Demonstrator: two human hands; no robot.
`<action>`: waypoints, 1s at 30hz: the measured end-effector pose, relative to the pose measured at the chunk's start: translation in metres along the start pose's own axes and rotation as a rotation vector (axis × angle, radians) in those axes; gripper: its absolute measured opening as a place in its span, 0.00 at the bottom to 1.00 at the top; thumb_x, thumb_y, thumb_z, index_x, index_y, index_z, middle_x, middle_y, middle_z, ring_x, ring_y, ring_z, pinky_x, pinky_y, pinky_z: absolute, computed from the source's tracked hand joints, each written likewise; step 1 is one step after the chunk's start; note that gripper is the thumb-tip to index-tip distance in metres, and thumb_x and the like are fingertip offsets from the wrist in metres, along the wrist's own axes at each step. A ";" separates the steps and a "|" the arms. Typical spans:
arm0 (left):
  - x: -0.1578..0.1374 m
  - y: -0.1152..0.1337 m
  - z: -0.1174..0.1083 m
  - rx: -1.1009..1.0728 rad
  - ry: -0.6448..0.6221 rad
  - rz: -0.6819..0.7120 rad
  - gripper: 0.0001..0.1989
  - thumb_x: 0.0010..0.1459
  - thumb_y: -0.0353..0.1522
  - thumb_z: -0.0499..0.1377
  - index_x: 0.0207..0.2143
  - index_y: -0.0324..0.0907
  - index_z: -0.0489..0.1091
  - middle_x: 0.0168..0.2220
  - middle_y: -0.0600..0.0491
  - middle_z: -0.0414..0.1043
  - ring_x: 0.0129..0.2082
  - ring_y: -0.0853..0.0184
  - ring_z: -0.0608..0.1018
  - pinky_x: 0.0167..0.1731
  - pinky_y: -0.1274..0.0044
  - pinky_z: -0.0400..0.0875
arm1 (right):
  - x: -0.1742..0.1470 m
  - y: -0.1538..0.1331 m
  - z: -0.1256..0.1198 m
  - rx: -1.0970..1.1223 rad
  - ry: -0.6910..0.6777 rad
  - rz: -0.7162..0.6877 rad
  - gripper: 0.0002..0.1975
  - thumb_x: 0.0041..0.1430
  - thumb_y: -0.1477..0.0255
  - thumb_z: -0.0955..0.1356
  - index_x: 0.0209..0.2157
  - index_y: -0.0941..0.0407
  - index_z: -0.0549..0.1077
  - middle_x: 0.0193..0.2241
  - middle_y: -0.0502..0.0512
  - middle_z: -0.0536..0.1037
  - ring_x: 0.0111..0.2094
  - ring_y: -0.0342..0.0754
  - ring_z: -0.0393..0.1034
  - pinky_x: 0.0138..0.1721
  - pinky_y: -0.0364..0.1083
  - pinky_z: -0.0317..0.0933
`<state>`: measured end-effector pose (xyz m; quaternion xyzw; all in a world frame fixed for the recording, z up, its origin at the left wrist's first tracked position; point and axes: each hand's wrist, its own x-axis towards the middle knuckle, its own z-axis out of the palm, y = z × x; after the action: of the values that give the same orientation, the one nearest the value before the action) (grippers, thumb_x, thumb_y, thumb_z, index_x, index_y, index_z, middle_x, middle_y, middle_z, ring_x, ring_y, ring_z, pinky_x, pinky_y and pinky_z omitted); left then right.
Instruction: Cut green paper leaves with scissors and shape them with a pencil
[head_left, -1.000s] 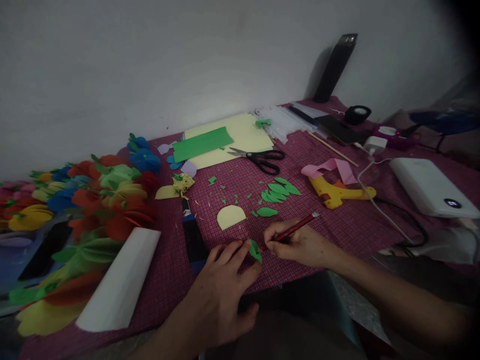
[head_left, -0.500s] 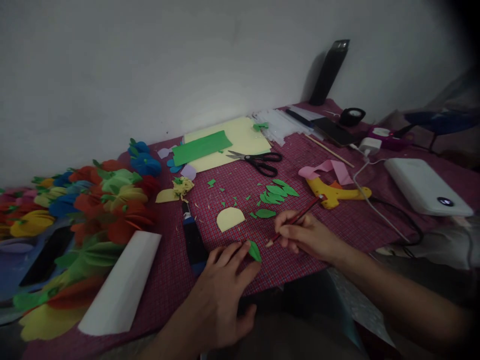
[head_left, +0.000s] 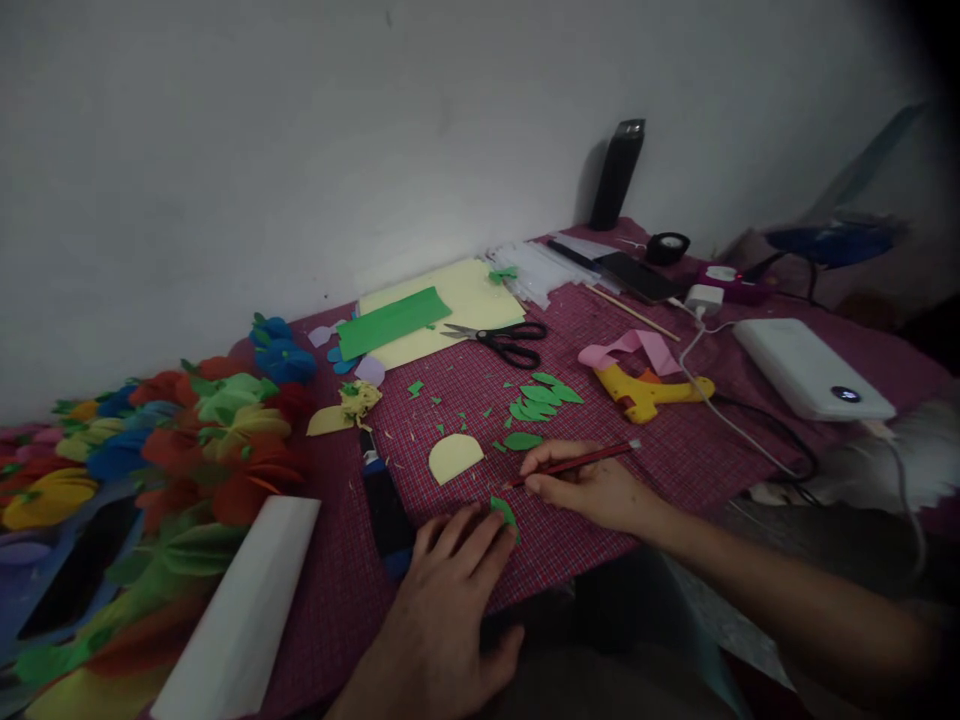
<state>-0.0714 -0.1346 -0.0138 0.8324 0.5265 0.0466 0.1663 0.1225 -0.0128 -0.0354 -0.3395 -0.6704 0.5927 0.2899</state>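
My left hand (head_left: 457, 590) lies palm down at the near side of the table, fingers stretched out, with fingertips on a small green paper leaf (head_left: 505, 514). In my right hand (head_left: 589, 488) a dark red pencil (head_left: 604, 455) is gripped, slanting low over the cloth, its tip just above the leaf. Whether the tip touches anything cannot be made out. A few more cut leaves (head_left: 538, 402) lie in a loose pile beyond my right hand, and a single leaf (head_left: 523, 441) rests just beside its fingers. A rounded cream paper piece (head_left: 456, 458) sits beyond my left hand.
Black-handled scissors (head_left: 499, 340) lie by green paper (head_left: 394, 322) on cream sheets (head_left: 472, 280). A yellow glue gun (head_left: 645, 392), power bank (head_left: 810, 368) and cables stand right. Colourful paper flowers (head_left: 225, 430) and a rolled white sheet (head_left: 244, 610) fill the left. A black bottle (head_left: 619, 175) stands behind.
The pencil has tipped to a flatter slant, and its tip has come left, closer to the leaf. My left hand stays on the leaf. The whole view has shifted slightly.
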 end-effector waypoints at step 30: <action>-0.001 -0.001 0.010 0.063 0.049 0.022 0.34 0.49 0.33 0.55 0.60 0.45 0.54 0.61 0.54 0.57 0.59 0.55 0.56 0.56 0.59 0.47 | 0.000 0.001 -0.002 -0.173 -0.063 -0.061 0.04 0.54 0.74 0.65 0.29 0.56 0.71 0.24 0.48 0.71 0.25 0.42 0.64 0.26 0.40 0.59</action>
<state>-0.0704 -0.1371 -0.0231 0.8415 0.5226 0.0521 0.1266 0.1239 -0.0118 -0.0366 -0.3239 -0.7380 0.5336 0.2563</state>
